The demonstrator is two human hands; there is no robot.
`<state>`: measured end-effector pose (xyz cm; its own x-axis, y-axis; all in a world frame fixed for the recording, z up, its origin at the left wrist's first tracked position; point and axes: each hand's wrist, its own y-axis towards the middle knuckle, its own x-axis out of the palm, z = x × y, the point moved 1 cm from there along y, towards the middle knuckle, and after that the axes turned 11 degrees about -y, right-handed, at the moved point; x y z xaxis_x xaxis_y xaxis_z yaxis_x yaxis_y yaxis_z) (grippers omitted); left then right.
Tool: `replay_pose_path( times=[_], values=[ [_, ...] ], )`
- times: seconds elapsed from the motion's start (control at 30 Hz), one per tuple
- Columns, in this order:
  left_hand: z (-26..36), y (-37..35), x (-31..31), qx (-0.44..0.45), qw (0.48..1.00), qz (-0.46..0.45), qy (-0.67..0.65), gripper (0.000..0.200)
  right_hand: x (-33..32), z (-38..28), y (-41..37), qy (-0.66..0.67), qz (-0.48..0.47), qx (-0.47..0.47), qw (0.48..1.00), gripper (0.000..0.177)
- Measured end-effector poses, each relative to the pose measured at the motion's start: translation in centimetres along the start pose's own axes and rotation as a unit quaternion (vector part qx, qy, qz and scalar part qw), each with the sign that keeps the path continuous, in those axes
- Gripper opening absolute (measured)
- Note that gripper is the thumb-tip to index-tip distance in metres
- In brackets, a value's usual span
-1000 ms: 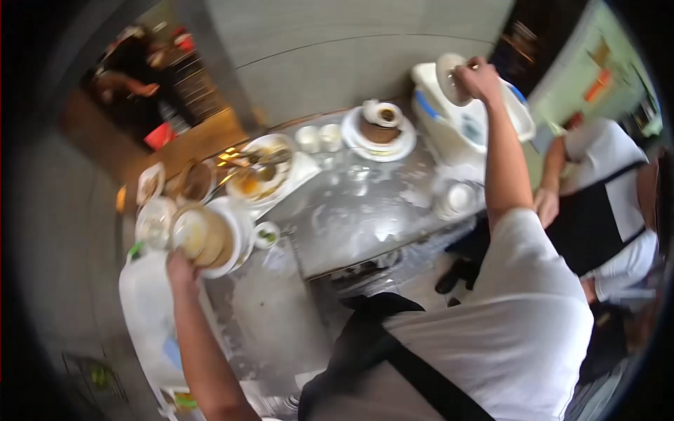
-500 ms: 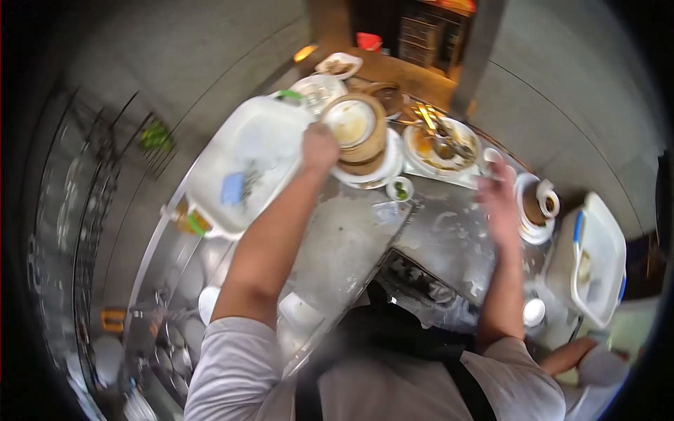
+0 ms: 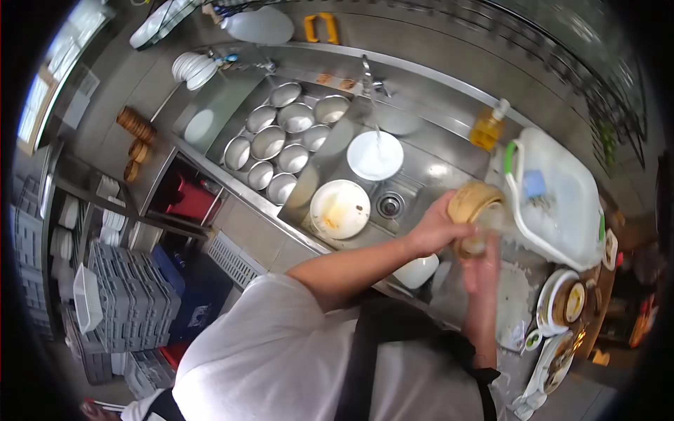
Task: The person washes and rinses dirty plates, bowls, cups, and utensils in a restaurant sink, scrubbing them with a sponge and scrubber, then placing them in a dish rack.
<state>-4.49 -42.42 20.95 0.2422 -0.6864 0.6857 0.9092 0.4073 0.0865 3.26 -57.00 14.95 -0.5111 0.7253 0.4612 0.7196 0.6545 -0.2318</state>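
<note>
A round bamboo steamer (image 3: 476, 201) is tilted over the right edge of the sink, its opening facing down and to the right. My left hand (image 3: 441, 230) is closed on its near side, thumb along the rim. Against the steamer's lower part rests my right hand (image 3: 481, 272), its fingers blurred but wrapped about the lower rim. A pale, smeared round shape shows between the hands; I cannot make out what it is. In the sink, a soiled white plate (image 3: 340, 210) lies near a white bowl (image 3: 375, 156) under running water.
Several metal pots (image 3: 268, 143) fill the left sink basin. A white tub (image 3: 558, 203) with a blue sponge (image 3: 534, 183) stands at right, beside a yellow soap bottle (image 3: 489, 126). Stacked steamers and plates (image 3: 562, 298) line the counter. Grey crates (image 3: 133, 298) are stacked behind on the left.
My view has turned left from the counter to the sink. My left hand has brought a bamboo steamer from the stack over the sink's edge, and my right hand has joined it.
</note>
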Motion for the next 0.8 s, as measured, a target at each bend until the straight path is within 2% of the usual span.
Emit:
replay_pose_path(
  times=[0.03,0.07,0.1,0.13,0.17,0.2,0.23,0.27,0.33,0.37,0.43,0.47,0.53,0.6,0.63,0.67,0.7,0.73,0.77,0.8],
  values=[
    [2.2,-0.2,-2.1,0.007,1.000,0.005,-0.001,0.065,3.1,0.8,1.2,-0.004,-0.008,0.002,1.000,0.067],
    [4.2,-0.3,-4.1,0.007,0.963,-0.047,0.267,0.063,6.7,1.9,2.4,0.121,-0.063,0.045,0.990,0.067],
    [5.7,-0.3,-5.7,0.004,0.852,-0.096,0.514,0.062,9.6,2.7,3.7,0.244,-0.114,0.086,0.959,0.067],
    [6.6,0.2,-7.0,-0.006,0.807,-0.137,0.574,0.055,11.1,4.6,5.9,0.244,-0.112,0.088,0.959,0.067],
    [7.2,0.3,-9.0,-0.008,0.808,-0.141,0.572,0.055,11.9,7.8,8.6,0.266,-0.071,0.071,0.959,0.068],
    [7.4,0.3,-11.2,0.062,0.761,-0.166,0.625,0.056,12.7,10.4,10.4,0.286,-0.030,0.052,0.956,0.069],
    [8.0,0.5,-12.8,0.134,0.706,-0.188,0.670,0.058,13.8,12.1,11.6,0.285,-0.026,0.048,0.957,0.069],
    [9.3,0.8,-14.1,0.140,0.706,-0.190,0.668,0.058,15.3,13.5,12.8,0.303,-0.060,0.040,0.950,0.068],
    [13.0,0.4,-17.2,0.209,0.669,-0.108,0.705,0.055,18.0,15.4,14.7,0.341,-0.127,0.028,0.931,0.067],
    [14.7,0.6,-19.1,0.214,0.672,-0.079,0.705,0.054,19.3,15.6,15.9,0.342,-0.123,0.025,0.931,0.067],
    [17.2,1.2,-23.6,0.205,0.691,-0.047,0.691,0.052,21.4,15.3,18.5,0.280,-0.159,0.155,0.934,0.060],
    [18.7,1.8,-25.8,0.196,0.703,-0.040,0.682,0.051,21.3,16.4,21.1,0.246,-0.100,0.159,0.951,0.060],
    [21.9,2.5,-28.3,0.165,0.632,-0.031,0.756,0.051,23.2,16.2,25.9,0.096,-0.046,0.184,0.977,0.063],
    [23.9,3.3,-31.2,0.161,0.609,-0.026,0.776,0.047,26.7,14.0,30.1,-0.172,-0.020,0.133,0.976,0.068],
    [24.7,3.6,-32.4,0.144,0.599,-0.038,0.787,0.043,27.1,13.6,32.5,-0.352,0.020,0.045,0.935,0.073],
    [25.2,3.7,-33.4,0.142,0.598,-0.038,0.788,0.043,27.1,13.5,34.3,-0.516,0.056,-0.043,0.854,0.079],
    [25.7,3.8,-34.3,0.128,0.569,-0.051,0.811,0.044,28.5,11.9,34.5,-0.515,0.053,-0.044,0.854,0.079],
    [26.1,4.0,-35.1,0.114,0.538,-0.063,0.833,0.044,29.6,9.9,34.7,-0.604,0.052,-0.036,0.794,0.083],
    [26.5,4.0,-35.7,0.113,0.535,-0.059,0.835,0.044,30.7,8.6,34.9,-0.687,0.048,-0.030,0.725,0.088],
    [26.7,3.9,-36.0,0.115,0.530,-0.073,0.837,0.044,29.5,9.4,36.8,-0.649,0.055,-0.043,0.758,0.087]
  ],
)
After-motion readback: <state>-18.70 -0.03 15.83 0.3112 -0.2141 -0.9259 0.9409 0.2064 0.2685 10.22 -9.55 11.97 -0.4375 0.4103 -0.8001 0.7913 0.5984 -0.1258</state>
